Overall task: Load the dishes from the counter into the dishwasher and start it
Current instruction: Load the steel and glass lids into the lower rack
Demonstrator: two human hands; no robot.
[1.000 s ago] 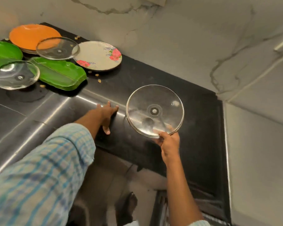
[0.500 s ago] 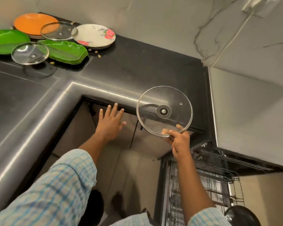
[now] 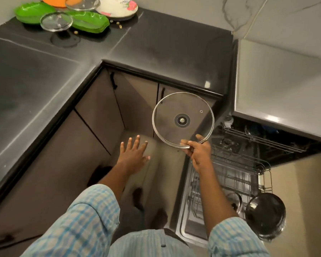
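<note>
Glass lid hangs in the air in our right grip, which pinches its metal rim at the near edge, its centre screw facing us. Just right of the lid and lower, the dishwasher's lower rack stands pulled out, and a dark pot lies in it, nearer us than the lid; the upper rack shows farther right of the lid. Left of the lid, our left grip floats with fingers spread, holding nothing. Far beyond the lid to the left, on the tabletop, two smaller glass lids, green trays, a floral plate and an orange plate wait. We judge loading barely begun: this lid needs racking, that pile follows, then the start. We can read no brand or label anywhere.
</note>
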